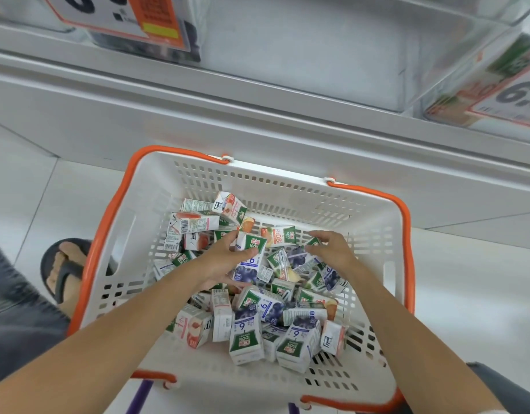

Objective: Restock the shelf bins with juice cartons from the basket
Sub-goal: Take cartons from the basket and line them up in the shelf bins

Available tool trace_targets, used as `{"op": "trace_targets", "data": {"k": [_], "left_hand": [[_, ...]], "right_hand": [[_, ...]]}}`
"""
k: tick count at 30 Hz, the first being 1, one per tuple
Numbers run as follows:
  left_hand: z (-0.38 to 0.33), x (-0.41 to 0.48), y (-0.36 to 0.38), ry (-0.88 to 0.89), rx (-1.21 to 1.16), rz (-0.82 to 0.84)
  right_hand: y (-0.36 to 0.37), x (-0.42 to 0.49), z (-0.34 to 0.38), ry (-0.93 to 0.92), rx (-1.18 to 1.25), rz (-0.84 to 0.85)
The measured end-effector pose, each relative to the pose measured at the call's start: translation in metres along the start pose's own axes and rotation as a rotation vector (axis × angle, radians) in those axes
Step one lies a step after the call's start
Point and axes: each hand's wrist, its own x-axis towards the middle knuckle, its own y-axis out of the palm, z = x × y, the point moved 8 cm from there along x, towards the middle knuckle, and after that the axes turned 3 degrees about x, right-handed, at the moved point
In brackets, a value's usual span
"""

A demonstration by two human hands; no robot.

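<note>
SHELF-SIDE RESTOCK: A person's bare arms reach down into a white slotted plastic basket [156, 186] with orange handles. The basket sits on pale floor tiles [467, 279] just in front of a white metal shelf unit [257, 94]. A loose heap of small juice cartons [257, 318] (white boxes with green tops, some printed with blueberries, others with peach or orange fruit) covers most of the basket's floor, lying at every angle.

The left hand [225, 258] grips a blueberry-printed carton [250, 252] near the middle of the heap. Its fingers curl over the green top with the thumb below, and the carton is tilted and lies against those under it. The right hand [332, 249], just beside it, arches over the pile with fingers bent. Its fingertips and thumb pinch the corner of a green-topped carton [313, 242] that is largely hidden among its neighbours.

On the shelf above, two clear plastic bins carry orange-and-white price cards. The left bin [193, 40] holds dark, blurred packs, and the right bin [467, 64] holds green-and-orange cartons. Left of the basket, a foot in a black sandal [63, 264] rests on the tiles, close against the basket's side.
</note>
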Motion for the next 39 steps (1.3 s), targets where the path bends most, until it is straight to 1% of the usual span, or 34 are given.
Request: {"op": "trace_targets", "data": {"k": [2,5,7,9,12,15,18,20,22,23,25,26,29,30,31,32,34,35,36,37,38,39], "left_hand": [[-0.002,-0.001,0.003,0.020,0.041,0.004],[-0.015,-0.009,0.004,0.082,0.120,-0.029],[-0.030,-0.018,0.000,0.132,0.184,-0.072],[-0.049,-0.029,-0.002,0.186,0.266,-0.084],[-0.078,-0.056,0.002,0.228,0.369,-0.034],[-0.102,-0.093,0.011,0.268,0.334,0.117],[-0.125,-0.130,0.017,0.342,0.353,0.188],[-0.142,-0.155,0.020,0.413,0.377,0.174],[-0.158,-0.180,0.023,0.476,0.340,0.164],[-0.167,-0.192,0.024,0.506,0.304,0.166],[-0.187,-0.215,0.026,0.580,0.280,0.139],[-0.198,-0.227,0.026,0.629,0.295,0.117],[-0.235,-0.267,0.026,0.843,0.377,0.074],[-0.251,-0.282,0.023,0.942,0.472,0.013],[-0.267,-0.296,0.016,1.047,0.602,-0.097],[-0.282,-0.309,0.006,1.152,0.732,-0.249],[-0.307,-0.334,-0.021,1.315,0.909,-0.648],[-0.317,-0.342,-0.034,1.360,0.978,-0.861],[-0.325,-0.345,-0.045,1.360,1.056,-1.038],[-0.331,-0.340,-0.055,1.318,1.134,-1.140],[-0.336,-0.330,-0.064,1.248,1.208,-1.170],[-0.340,-0.317,-0.072,1.171,1.268,-1.161]], "right_hand": [[-0.002,-0.008,0.011,-0.062,-0.032,-0.028],[0.001,-0.027,0.040,-0.116,0.001,0.024],[0.006,-0.045,0.078,-0.202,0.009,0.118],[0.014,-0.069,0.125,-0.298,-0.002,0.260],[0.021,-0.109,0.195,-0.435,-0.026,0.387],[0.016,-0.145,0.243,-0.520,0.027,0.422],[0.010,-0.174,0.265,-0.541,0.037,0.419],[0.003,-0.190,0.276,-0.579,-0.010,0.366],[-0.003,-0.206,0.288,-0.571,-0.057,0.342],[-0.005,-0.213,0.294,-0.545,-0.049,0.355],[-0.012,-0.225,0.309,-0.514,0.046,0.374],[-0.018,-0.232,0.323,-0.546,0.060,0.340],[-0.041,-0.258,0.375,-0.741,0.009,0.159],[-0.049,-0.267,0.391,-0.799,0.023,0.114],[-0.057,-0.273,0.406,-0.850,0.055,0.068],[-0.066,-0.278,0.420,-0.894,0.100,0.016],[-0.081,-0.279,0.444,-0.969,0.178,-0.099],[-0.087,-0.274,0.455,-0.994,0.203,-0.162],[-0.090,-0.265,0.464,-1.002,0.214,-0.224],[-0.092,-0.254,0.473,-0.999,0.203,-0.281],[-0.091,-0.242,0.482,-0.991,0.172,-0.331],[-0.088,-0.229,0.490,-0.986,0.134,-0.370]]}}
